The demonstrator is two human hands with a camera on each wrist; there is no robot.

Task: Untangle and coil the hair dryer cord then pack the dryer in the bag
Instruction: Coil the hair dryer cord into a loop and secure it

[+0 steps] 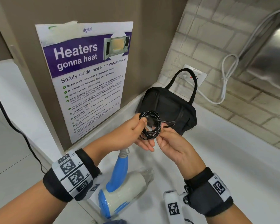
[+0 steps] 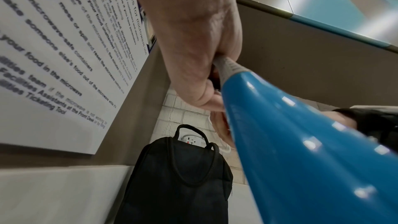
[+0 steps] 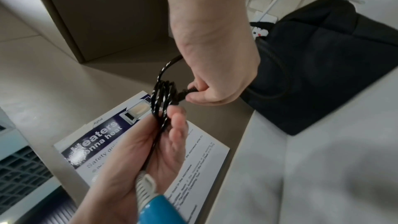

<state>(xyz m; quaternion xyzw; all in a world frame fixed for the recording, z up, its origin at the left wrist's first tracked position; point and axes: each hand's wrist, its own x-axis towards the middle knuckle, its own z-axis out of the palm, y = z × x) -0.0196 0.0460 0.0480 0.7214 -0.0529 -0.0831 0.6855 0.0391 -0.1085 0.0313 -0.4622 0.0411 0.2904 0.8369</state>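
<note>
My left hand [image 1: 145, 135] holds a coil of black speckled cord [image 1: 149, 125] above the counter, thumb pinching the loops. My right hand [image 1: 164, 135] pinches the cord's plug end [image 3: 186, 92] beside the coil [image 3: 163, 98]. Below the hands lies the hair dryer [image 1: 124, 186], white body and blue handle [image 2: 301, 142], its grey strain relief rising into the left palm [image 3: 150, 142]. The black bag [image 1: 168, 107] stands upright in the corner just behind the hands, handle up; whether its top is open is not visible.
A microwave safety poster [image 1: 87, 75] hangs on the brown wall at left. On the tiled back wall are a socket [image 1: 195, 75] and a white cable [image 1: 223, 88]. A steel appliance [image 1: 268, 50] sits at upper right. White counter [image 1: 225, 159] extends right.
</note>
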